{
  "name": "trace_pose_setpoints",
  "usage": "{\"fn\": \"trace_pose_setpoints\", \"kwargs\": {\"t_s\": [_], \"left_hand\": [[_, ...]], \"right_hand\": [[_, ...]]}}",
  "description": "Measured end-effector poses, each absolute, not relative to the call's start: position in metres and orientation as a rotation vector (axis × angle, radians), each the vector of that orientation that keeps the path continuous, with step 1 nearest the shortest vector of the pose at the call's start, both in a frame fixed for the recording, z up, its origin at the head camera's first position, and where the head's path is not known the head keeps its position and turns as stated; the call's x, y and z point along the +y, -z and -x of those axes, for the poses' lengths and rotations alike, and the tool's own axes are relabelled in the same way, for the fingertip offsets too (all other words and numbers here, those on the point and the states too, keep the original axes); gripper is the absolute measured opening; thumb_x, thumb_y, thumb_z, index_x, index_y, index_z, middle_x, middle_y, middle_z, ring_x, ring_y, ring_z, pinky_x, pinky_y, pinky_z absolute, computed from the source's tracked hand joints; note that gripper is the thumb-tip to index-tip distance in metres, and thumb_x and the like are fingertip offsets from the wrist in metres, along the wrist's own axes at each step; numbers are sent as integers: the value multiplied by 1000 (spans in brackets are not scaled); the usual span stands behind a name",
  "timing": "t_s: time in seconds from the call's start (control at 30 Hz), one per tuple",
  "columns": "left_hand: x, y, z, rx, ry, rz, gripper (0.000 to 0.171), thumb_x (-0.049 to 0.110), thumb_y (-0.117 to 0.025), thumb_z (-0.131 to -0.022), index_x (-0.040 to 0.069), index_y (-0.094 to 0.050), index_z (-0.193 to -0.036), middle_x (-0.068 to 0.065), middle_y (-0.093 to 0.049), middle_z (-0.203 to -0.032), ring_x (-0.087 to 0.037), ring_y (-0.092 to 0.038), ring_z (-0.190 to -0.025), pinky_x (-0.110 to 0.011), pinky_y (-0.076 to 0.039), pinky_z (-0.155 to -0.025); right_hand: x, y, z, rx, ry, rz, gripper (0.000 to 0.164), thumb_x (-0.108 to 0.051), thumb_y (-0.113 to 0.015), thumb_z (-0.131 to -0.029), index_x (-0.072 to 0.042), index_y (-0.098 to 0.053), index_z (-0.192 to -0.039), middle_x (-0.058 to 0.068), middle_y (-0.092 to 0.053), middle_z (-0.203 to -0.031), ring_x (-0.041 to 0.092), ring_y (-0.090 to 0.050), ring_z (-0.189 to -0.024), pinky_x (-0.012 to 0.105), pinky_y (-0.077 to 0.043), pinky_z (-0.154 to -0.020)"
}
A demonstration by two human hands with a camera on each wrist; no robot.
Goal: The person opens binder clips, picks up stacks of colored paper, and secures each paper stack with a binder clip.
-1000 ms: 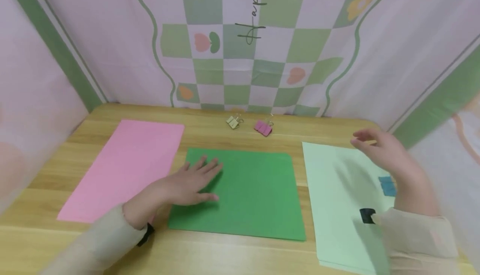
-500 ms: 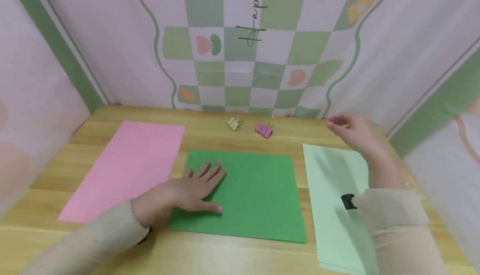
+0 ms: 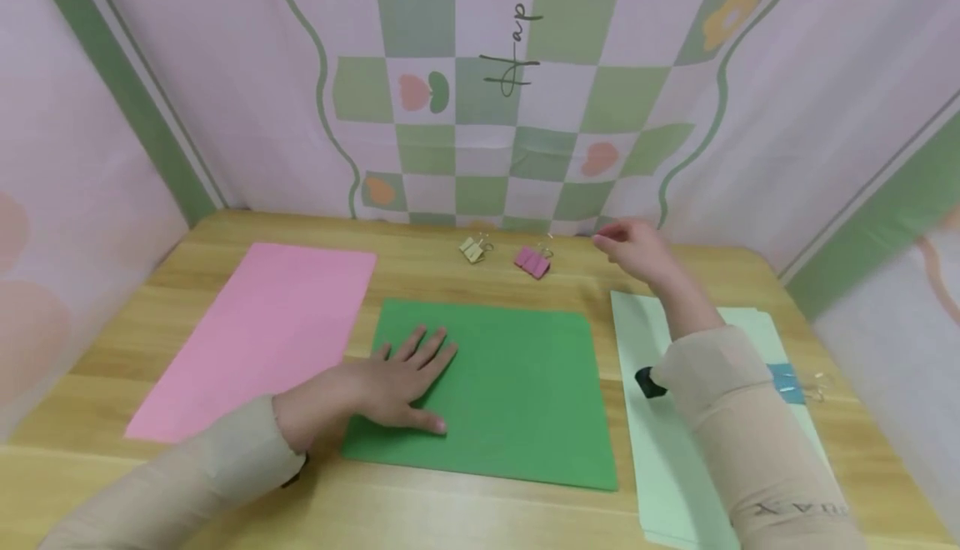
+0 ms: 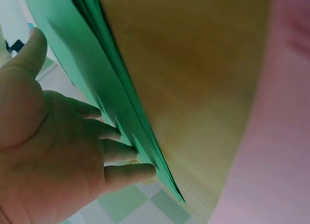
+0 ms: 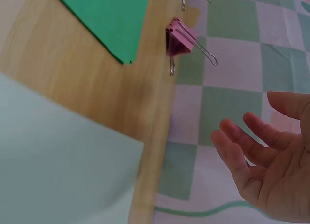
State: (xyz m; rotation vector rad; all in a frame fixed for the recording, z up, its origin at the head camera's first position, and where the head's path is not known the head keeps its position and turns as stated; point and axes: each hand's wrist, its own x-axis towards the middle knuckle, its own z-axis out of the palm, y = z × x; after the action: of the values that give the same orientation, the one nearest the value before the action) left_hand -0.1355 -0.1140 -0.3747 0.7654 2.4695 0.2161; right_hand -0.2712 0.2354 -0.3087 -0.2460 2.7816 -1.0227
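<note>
My left hand (image 3: 401,387) rests with fingers spread on the left part of a stack of green paper (image 3: 517,392). In the left wrist view several sheet edges of the green stack (image 4: 109,73) show beside the fingers. My right hand (image 3: 637,250) is in the air, to the right of a pink binder clip (image 3: 533,262), and holds nothing. In the right wrist view its fingers are loosely bent, apart from the pink binder clip (image 5: 179,40). A pale yellow binder clip (image 3: 472,250) lies left of the pink one, at the back of the table.
Pink paper (image 3: 258,337) lies at the left of the wooden table (image 3: 480,517). A pale green paper stack (image 3: 652,467) lies at the right under my right forearm, with a blue binder clip (image 3: 785,383) on its right edge. A checked curtain (image 3: 480,142) hangs behind the table.
My right hand has moved left from over the pale green stack toward the pink binder clip, uncovering the blue clip. My left hand has settled slightly lower on the green paper.
</note>
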Motion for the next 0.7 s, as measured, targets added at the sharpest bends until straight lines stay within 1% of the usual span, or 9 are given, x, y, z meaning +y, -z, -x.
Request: {"fn": "trace_pose_setpoints", "kwargs": {"t_s": [0.2,0.33,0.4,0.53,0.6,0.7], "left_hand": [[-116,375,134,2473,-226,-776,106,65,-59,-88,16,1,-161,-6,17,-167,-33,16,-153,-67,-12,-119],[-117,375,134,2469,-239,-773,107,63,-61,-87,16,1,-161,-5,17,-167,-32,16,-153,-67,-12,-119],[-117,375,135,2470,-241,-771,107,63,-61,-87,16,1,-161,-5,17,-167,-32,16,-153,-67,-11,-119],[-118,374,135,2471,-242,-777,107,63,-61,-87,16,0,-161,-5,17,-167,-32,16,-154,-67,-12,-119],[-118,374,135,2469,-245,-780,107,63,-62,-87,16,0,-161,-5,16,-167,-32,15,-154,-67,-12,-119],[-119,374,134,2464,-246,-783,106,63,-62,-87,17,-1,-161,-5,16,-167,-32,15,-154,-66,-12,-120]], "right_hand": [[216,315,283,2715,1135,179,47,-25,-46,-106,8,-46,-140,30,-53,-136,41,-56,-114,52,-48,-102],[208,316,292,2661,1199,125,48,-24,-44,-106,8,-44,-142,29,-53,-138,37,-57,-113,50,-47,-104],[203,318,296,2637,1217,97,48,-23,-43,-106,9,-43,-142,29,-53,-138,33,-58,-111,48,-48,-103],[193,325,304,2589,1244,35,48,-22,-44,-106,7,-42,-144,28,-53,-140,24,-59,-102,37,-52,-95],[187,328,307,2577,1249,6,49,-22,-46,-105,6,-43,-145,27,-52,-141,25,-59,-104,35,-52,-94],[179,333,310,2570,1263,-22,48,-22,-49,-104,6,-45,-143,26,-50,-144,33,-57,-114,39,-51,-100]]}}
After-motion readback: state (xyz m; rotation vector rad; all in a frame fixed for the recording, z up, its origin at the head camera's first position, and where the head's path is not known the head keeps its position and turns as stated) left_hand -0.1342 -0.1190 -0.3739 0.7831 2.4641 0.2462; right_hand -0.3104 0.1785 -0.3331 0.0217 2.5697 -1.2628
